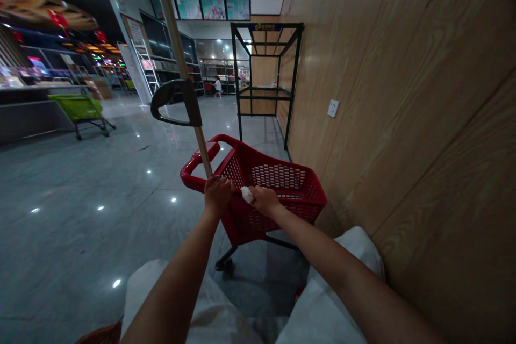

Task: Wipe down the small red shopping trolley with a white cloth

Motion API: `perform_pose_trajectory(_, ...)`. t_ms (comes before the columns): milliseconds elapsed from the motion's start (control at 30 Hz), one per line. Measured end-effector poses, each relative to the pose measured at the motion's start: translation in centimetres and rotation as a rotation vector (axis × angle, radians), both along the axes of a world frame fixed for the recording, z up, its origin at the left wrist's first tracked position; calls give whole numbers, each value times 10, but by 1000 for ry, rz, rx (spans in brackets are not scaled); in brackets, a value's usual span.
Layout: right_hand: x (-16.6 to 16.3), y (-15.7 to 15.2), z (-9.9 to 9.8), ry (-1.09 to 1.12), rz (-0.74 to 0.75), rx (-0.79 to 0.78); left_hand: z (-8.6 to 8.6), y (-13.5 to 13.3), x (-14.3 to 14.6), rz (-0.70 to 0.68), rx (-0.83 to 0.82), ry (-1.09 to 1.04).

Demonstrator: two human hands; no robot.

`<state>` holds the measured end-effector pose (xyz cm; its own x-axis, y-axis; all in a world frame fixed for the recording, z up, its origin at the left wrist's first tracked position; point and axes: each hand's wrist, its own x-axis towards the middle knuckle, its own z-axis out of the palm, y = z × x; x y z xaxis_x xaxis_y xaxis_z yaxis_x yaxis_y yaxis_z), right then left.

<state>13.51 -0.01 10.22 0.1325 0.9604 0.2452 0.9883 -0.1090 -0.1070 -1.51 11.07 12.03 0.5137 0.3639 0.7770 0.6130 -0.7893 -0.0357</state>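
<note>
My left hand [218, 193] is closed in a fist round the lower end of a long wooden pole [171, 19], which leans up and to the left. Partway up the pole sits a dark loop-shaped handle [192, 103]. A white crumpled wad [247, 194], which looks like tissue, pokes out of my closed right hand [264, 201]. Both hands are close together in front of a small red shopping cart [278, 176]. Its basket is perforated, and my hands hide part of its near rim. Whether they touch that rim I cannot tell.
A wood-panelled wall [355, 134] with a socket [333, 108] rises close on the right. Beyond the cart stands a dark metal rack [264, 92]. On the left are a green cart [78, 108] and shiny grey floor [80, 183]. Far back is a person [218, 86].
</note>
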Motion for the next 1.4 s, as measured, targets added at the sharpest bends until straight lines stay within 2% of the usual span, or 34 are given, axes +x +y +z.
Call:
perform_pose_trajectory(133, -8, 9, 1, -7, 3, -31, -1, -3, 2, 5, -18, -52)
perform_pose_trajectory(333, -27, 21, 8, -17, 58, 28, -4, -6, 2, 28, 37, -23)
perform_pose_trajectory(533, 10, -11, -4, -72, 26, -31, -1, -6, -3, -12, -61, -11)
perform_pose_trajectory(700, 31, -29, -11, -83, -58, -52, -6, -18, 6, -10, 3, 132)
perform_pose_trajectory(867, 9, -10, -9, -66, -41, -10, -20, -42, 27, 21, -60, 157)
perform_pose_trajectory(1000, -2, -1, -9, -69, 7, 39, -26, -49, 29, 32, -65, 142)
perform_pose_trajectory(1133, 18, -19, -15, -115, 27, -27, -24, -47, 23, -2, -58, 154)
perform_pose_trajectory(1300, 55, -56, -23, -142, -65, -75, -26, -49, 25, 14, -74, 108)
perform_pose_trajectory(1400, 52, -57, -22, -125, -101, -73, -28, -54, 30, 26, -124, 13)
